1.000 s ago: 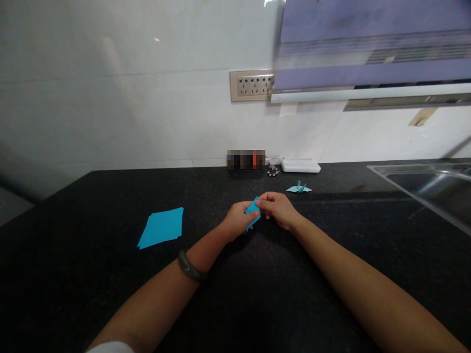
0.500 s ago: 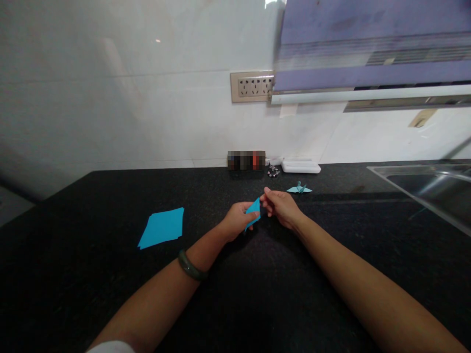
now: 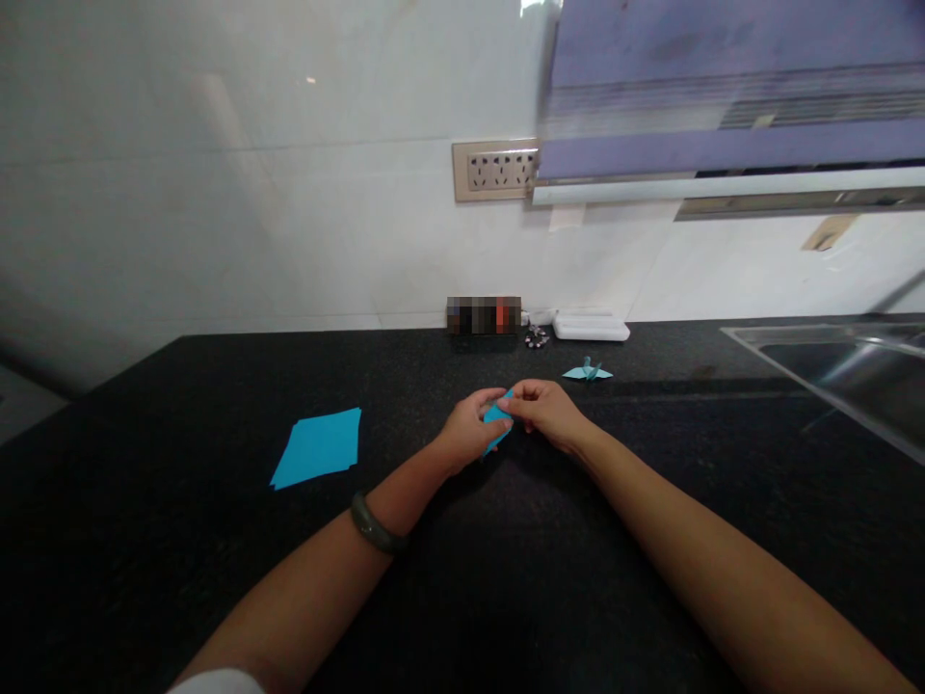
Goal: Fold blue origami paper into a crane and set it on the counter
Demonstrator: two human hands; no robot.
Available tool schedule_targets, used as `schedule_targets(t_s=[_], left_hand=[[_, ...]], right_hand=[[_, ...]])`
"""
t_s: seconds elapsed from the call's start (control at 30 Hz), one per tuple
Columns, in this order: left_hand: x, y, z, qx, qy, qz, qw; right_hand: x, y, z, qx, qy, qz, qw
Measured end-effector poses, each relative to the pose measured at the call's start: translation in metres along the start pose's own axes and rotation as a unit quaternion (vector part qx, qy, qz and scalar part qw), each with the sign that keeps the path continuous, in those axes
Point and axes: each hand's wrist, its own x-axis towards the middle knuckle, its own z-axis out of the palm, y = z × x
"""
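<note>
A small folded piece of blue paper is held between both hands over the middle of the black counter. My left hand pinches its lower left part, thumb on top. My right hand closes its fingers on the upper right part, so most of the paper is hidden. A dark bangle sits on my left wrist. A stack of flat blue paper sheets lies to the left. A finished blue paper crane stands just beyond my right hand.
At the back wall lie a white flat case, a small dark trinket and a blurred object. A steel sink is at the right. A socket strip and a purple-fronted hood are overhead.
My right hand, which had drawn back from the paper with its thumb raised half a second ago, has come back onto it. The hands now cover more of the paper.
</note>
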Motion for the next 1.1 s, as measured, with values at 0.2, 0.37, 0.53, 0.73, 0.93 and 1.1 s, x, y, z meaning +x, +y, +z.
schedule_targets(t_s=[0.2,0.37,0.53,0.73,0.93,1.1], left_hand=[[0.009,-0.004,-0.01,-0.094,0.164,0.047,0.981],[0.013,-0.002,-0.016,-0.186,0.193,0.025,0.963],[0.011,0.002,-0.012,-0.182,0.183,0.027,0.966],[0.008,0.006,-0.009,-0.167,0.159,0.028,0.973],[0.006,0.002,-0.009,-0.113,0.112,0.041,0.986],[0.004,0.004,-0.009,-0.105,0.123,0.045,0.986]], right_hand=[[0.001,0.004,0.006,0.025,0.04,0.017,0.999],[-0.006,0.004,0.015,0.009,-0.003,0.041,0.999],[-0.009,0.002,0.018,-0.002,0.013,0.014,1.0],[-0.008,0.005,0.016,-0.032,-0.038,-0.002,0.999],[-0.009,0.005,0.016,-0.042,-0.058,-0.003,0.997],[-0.01,0.003,0.014,-0.044,-0.084,0.003,0.995]])
